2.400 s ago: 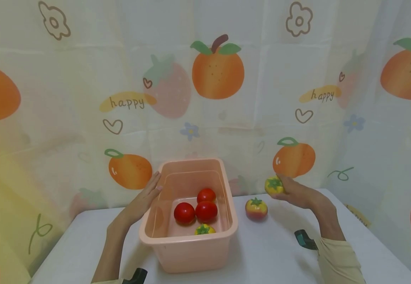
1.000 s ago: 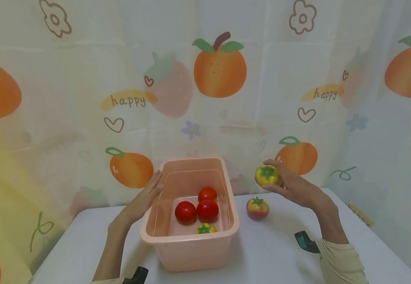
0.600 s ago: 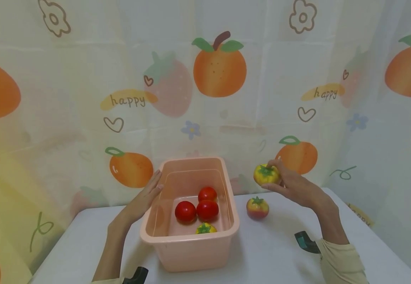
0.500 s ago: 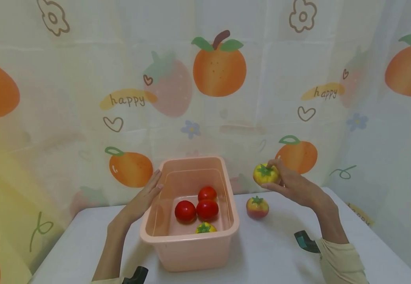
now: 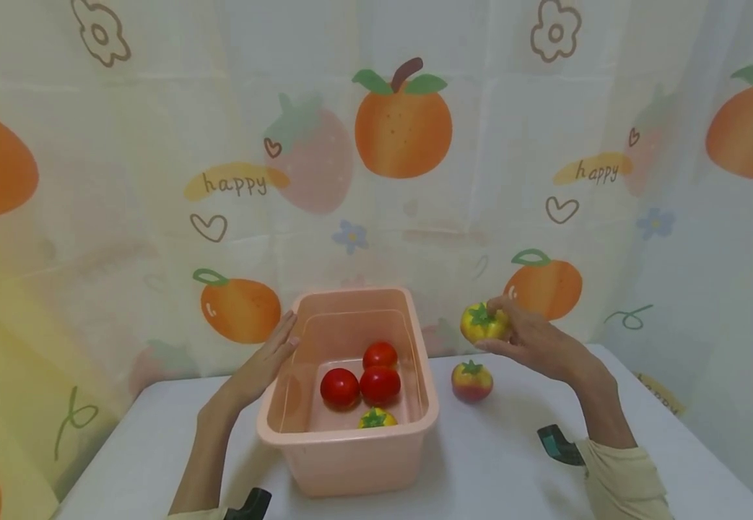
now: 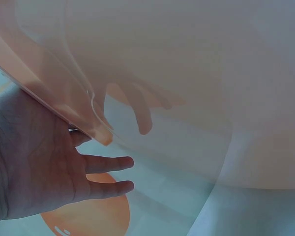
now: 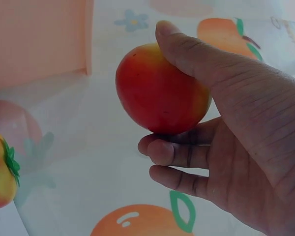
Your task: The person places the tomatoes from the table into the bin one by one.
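Note:
My right hand (image 5: 535,343) pinches a yellow-and-red tomato (image 5: 480,325) with a green leafy top, held up over the table right of the bin. In the right wrist view, the red underside of this tomato (image 7: 155,91) shows between thumb and fingers. My left hand (image 5: 255,372) lies with straight fingers along the left rim of a pink plastic bin (image 5: 350,462). Seen from the left wrist, the left hand (image 6: 44,162) has its fingers extended at the bin's edge. Inside the bin are red tomatoes (image 5: 340,388) and a yellow tomato (image 5: 376,417), partly hidden by the front wall.
Another yellow-and-red tomato (image 5: 471,381) sits on the white table (image 5: 499,462), right of the bin and below my right hand. A fruit-printed curtain (image 5: 402,238) hangs directly behind the table and along both sides.
Over the earlier frames, my right hand carries its tomato leftward and slightly up, shifting its fingers over the leafy top. The left hand, bin and other tomatoes stay in place.

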A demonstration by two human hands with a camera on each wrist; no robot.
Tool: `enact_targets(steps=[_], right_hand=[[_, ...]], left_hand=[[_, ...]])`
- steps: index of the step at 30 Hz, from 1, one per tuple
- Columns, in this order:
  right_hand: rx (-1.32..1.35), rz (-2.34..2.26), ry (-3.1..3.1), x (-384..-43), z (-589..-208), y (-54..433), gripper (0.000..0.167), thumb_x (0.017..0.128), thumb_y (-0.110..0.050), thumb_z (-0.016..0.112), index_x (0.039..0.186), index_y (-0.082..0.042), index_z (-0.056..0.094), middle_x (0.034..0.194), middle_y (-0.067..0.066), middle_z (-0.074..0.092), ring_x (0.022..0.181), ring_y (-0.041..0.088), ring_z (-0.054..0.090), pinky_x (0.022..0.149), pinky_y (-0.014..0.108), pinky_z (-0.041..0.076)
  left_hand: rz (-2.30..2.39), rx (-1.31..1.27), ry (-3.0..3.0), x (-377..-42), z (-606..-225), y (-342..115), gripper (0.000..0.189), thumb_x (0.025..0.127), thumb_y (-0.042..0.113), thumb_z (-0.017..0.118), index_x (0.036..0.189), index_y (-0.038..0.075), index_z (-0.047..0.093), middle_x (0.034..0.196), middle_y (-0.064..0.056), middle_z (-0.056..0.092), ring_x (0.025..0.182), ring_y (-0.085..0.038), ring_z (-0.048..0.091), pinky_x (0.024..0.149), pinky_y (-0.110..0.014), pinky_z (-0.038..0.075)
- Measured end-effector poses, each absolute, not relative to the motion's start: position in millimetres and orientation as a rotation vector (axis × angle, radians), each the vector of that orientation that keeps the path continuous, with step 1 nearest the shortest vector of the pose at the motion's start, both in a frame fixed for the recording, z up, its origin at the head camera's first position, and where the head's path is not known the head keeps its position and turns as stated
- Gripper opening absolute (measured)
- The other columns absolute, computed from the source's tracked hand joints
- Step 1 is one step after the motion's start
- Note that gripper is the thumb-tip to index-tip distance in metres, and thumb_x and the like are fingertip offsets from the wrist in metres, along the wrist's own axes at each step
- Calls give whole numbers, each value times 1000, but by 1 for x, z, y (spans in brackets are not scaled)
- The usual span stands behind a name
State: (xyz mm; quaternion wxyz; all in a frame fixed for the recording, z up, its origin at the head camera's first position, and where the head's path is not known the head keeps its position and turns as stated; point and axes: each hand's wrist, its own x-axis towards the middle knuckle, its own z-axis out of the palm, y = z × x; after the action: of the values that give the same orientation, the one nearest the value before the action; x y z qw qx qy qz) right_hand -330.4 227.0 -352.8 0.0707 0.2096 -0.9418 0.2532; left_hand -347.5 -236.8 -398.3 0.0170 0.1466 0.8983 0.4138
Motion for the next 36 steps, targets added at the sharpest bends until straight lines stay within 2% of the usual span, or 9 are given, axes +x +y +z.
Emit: enact_targets(steps=[7,10,12,14,17,24,31,36], right_hand=[[669,811,-2774,-331,-355,223,67,96,-43,74,137,-12,31,102,9,55,89,19,55,69,23,52],[692,849,-2744,-331,-355,218,67,97,-41,74,138,-11,31,106,9,55,91,19,54,70,23,53],[713,856,-2725,-330,-355,213,67,97,-41,74,140,-10,32,114,11,57,96,20,57,77,27,58],[739,867,-2708,-327,-355,205,68,97,-41,73,143,-10,33,127,13,58,107,23,60,89,35,63],[808,893,-2667,-322,-356,187,70,97,-40,74,147,-12,34,141,14,57,121,26,61,103,46,60],[1094,1093,-2444,-304,-361,126,68,95,-19,77,149,-11,36,144,10,57,128,25,62,106,44,58],[1278,1237,-2569,-287,-364,96,71,99,-34,73,157,-20,34,157,4,43,142,30,54,109,42,57],[1216,1085,-2532,-288,-358,107,62,100,-31,70,155,-23,43,159,3,46,146,27,48,109,47,56]], left_hand=[[1292,460,2792,-347,-399,-238,76,109,59,29,170,20,5,179,-9,-5,164,-46,-2,120,-80,10],[1287,462,2802,-347,-399,-238,76,109,59,30,170,19,6,179,-9,-5,164,-46,-2,120,-80,9],[1282,467,2809,-347,-400,-238,76,109,58,30,170,19,6,179,-10,-5,164,-47,-2,120,-79,9],[1283,469,2808,-347,-400,-238,76,109,58,30,170,19,6,179,-10,-5,164,-46,-2,120,-79,9],[1289,471,2800,-348,-401,-238,77,109,59,29,170,19,5,179,-9,-6,164,-46,-2,120,-80,9],[1324,504,2805,-348,-404,-238,73,111,54,29,170,16,7,179,-10,-3,164,-46,-1,122,-79,8],[1332,499,2797,-348,-405,-236,74,110,56,31,170,19,8,179,-9,-3,165,-45,0,122,-78,9],[1333,469,2790,-347,-404,-238,75,109,60,31,170,23,7,180,-5,-3,165,-43,0,122,-79,12]])
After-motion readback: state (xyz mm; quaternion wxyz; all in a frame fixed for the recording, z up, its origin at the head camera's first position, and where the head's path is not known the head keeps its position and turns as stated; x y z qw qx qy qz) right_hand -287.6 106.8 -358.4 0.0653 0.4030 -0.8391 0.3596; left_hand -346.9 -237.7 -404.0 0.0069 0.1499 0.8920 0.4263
